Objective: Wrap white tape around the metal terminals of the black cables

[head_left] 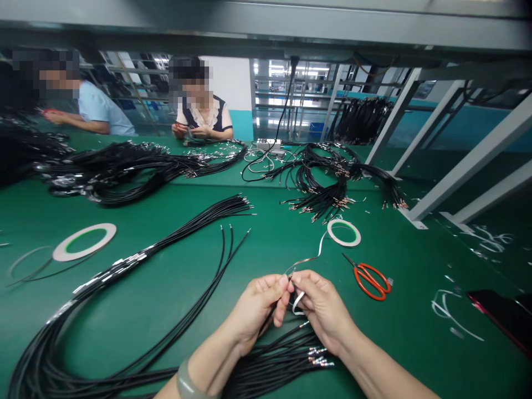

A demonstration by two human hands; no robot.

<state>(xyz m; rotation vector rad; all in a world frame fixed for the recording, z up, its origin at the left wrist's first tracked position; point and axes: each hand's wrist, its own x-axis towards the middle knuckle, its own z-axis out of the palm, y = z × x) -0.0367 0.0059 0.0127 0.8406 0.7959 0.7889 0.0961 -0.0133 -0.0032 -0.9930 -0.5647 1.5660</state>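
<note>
Near the table's middle, my left hand [254, 310] is closed on a thin black cable [266, 324], its end pinched up between thumb and fingers. My right hand [326, 313] meets it there, thumb and forefinger pinched on a narrow strip of tape [306, 260] at the cable tip. That strip runs back to a white tape roll [347, 243]. A loose white strip [297, 302] curls by my right fingers. Fingers partly hide the contact point. Below my hands lies a bundle of black cables [274, 372] with bare, shiny ends.
Orange-handled scissors [361, 271] lie right of my hands. A long cable bundle [174, 239] curves across the left, near a second tape roll [62, 254]. More cables [328, 197] and metal frame legs [457, 160] stand behind. Two people [203, 116] sit across the table.
</note>
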